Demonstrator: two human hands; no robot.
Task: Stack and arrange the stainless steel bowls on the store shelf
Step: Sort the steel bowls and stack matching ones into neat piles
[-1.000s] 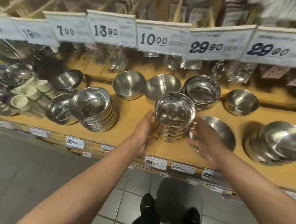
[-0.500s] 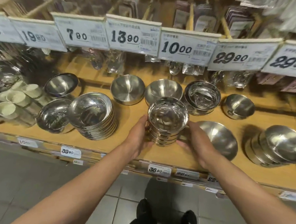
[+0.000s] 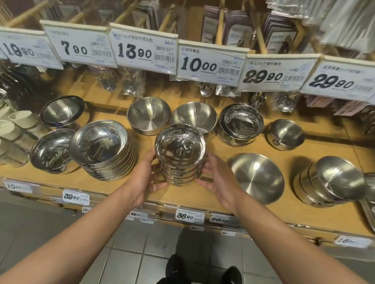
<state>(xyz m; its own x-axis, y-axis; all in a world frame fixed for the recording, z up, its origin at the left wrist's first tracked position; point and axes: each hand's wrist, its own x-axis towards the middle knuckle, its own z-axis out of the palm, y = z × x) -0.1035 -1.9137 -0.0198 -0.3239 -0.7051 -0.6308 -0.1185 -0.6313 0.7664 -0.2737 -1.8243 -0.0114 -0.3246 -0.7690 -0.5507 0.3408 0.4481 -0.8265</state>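
Observation:
A stack of several small stainless steel bowls (image 3: 180, 150) stands on the wooden shelf (image 3: 201, 197) near its front edge. My left hand (image 3: 145, 178) grips the stack's left side, fingers curled round its lower bowls. My right hand (image 3: 218, 182) holds the right side the same way. Behind the stack sit two single deep bowls (image 3: 148, 116), (image 3: 193, 116) and a short stack of shiny bowls (image 3: 240, 124). A tall stack of wider bowls (image 3: 103, 150) leans to the left. A wide shallow bowl (image 3: 257, 178) lies to the right.
A small single bowl (image 3: 285, 135) sits at the back right, and a leaning stack (image 3: 330, 184) at the far right beside a steel tray (image 3: 374, 208). More bowls (image 3: 49, 149) and white cups (image 3: 2, 130) fill the left. Price tags (image 3: 210, 63) hang above.
The stack between my hands has come slightly lower and nearer the shelf's front edge. Both hands have closed in from beside the stack to gripping its sides.

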